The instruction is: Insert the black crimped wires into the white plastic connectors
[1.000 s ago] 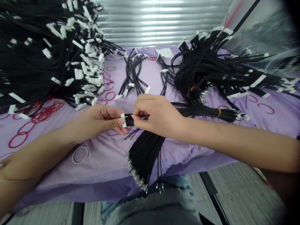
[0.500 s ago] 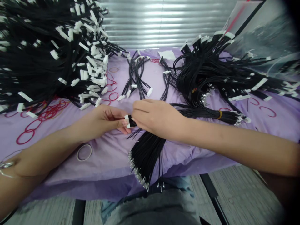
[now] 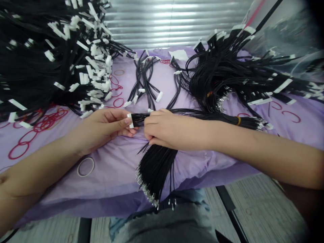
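Note:
Between the thumb and fingers of my left hand (image 3: 111, 126) is pinched a white plug connector (image 3: 130, 120), with a row of black wires (image 3: 140, 119) running out of it to the right. My right hand (image 3: 167, 130) is closed around those wires a short way from the connector; its palm hides part of them. Below it a thick bundle of loose black wires (image 3: 157, 172) fans out toward the table's front edge, with bare metal terminals at the ends. Another bundle, tied with a yellow band (image 3: 238, 120), stretches right behind my right forearm.
A tall heap of black cables with white connectors (image 3: 93, 74) fills the left. More cables (image 3: 212, 74) pile up at the right beside a clear plastic bag (image 3: 298, 44). Red rubber bands (image 3: 50, 119) and a pale ring (image 3: 86, 167) lie on the purple cloth (image 3: 106, 189).
My left hand has drawn the connector left and slightly up, away from my right hand. More of the black wires now shows between the two hands.

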Motion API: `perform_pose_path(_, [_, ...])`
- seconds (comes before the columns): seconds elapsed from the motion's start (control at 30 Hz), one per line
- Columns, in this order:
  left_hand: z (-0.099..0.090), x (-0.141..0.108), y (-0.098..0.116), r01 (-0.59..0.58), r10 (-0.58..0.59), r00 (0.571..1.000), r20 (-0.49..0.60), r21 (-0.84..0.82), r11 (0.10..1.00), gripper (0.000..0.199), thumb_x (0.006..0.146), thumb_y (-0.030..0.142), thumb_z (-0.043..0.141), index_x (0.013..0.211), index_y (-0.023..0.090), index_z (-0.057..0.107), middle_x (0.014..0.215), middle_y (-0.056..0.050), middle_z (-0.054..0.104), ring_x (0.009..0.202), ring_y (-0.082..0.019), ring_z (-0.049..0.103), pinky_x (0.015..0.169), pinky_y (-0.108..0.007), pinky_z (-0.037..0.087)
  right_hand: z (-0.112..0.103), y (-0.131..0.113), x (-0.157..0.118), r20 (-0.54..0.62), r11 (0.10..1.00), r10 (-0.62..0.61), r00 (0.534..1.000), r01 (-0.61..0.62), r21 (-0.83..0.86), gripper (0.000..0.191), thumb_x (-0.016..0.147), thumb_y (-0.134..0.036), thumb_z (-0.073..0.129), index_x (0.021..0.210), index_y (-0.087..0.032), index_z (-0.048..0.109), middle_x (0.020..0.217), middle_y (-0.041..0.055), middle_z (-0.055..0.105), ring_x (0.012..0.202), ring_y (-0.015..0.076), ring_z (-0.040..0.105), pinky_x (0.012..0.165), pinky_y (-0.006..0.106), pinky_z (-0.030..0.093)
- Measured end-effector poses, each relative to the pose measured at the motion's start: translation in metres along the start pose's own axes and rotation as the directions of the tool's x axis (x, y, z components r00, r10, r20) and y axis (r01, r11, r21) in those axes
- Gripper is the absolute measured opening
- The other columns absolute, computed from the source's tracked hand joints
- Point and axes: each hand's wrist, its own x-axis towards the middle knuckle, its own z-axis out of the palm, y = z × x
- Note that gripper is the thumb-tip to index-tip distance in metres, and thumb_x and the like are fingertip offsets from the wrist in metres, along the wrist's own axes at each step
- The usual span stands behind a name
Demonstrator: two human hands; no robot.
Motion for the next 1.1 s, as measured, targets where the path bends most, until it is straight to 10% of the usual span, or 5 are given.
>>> perform_pose_path(0.43, [0.0, 0.0, 0.0, 0.011, -0.011, 1.0, 0.021, 0.005, 1.0, 0.015, 0.079, 0.023, 0.073, 0.083, 0.009, 0.072, 0.073, -0.004, 0.07, 0.067, -0.009, 0.065, 0.068, -0.015, 0.054, 0.01, 0.002, -0.001, -0.452, 0.88, 0.146, 0.88, 0.094, 0.466, 0.015, 0.084, -0.019, 0.051, 0.083, -0.012, 0.064, 0.077, -0.0007, 0.062, 0.072, 0.0049, 0.051, 0.07, 0.017, 0.037])
perform_pose_path(1.1, [-0.004, -0.001, 0.0, -0.063, 0.051, 0.992, 0.112, 0.109, 0.992, 0.014, 0.085, 0.021, 0.064, 0.078, 0.011, 0.071, 0.071, -0.002, 0.071, 0.067, -0.007, 0.066, 0.066, -0.011, 0.053, 0.007, 0.006, 0.002, -0.388, 0.857, 0.375, 0.842, -0.155, 0.491, 0.014, 0.079, -0.019, 0.052, 0.07, -0.011, 0.058, 0.063, -0.0043, 0.053, 0.059, 0.0021, 0.04, 0.062, 0.02, 0.027])
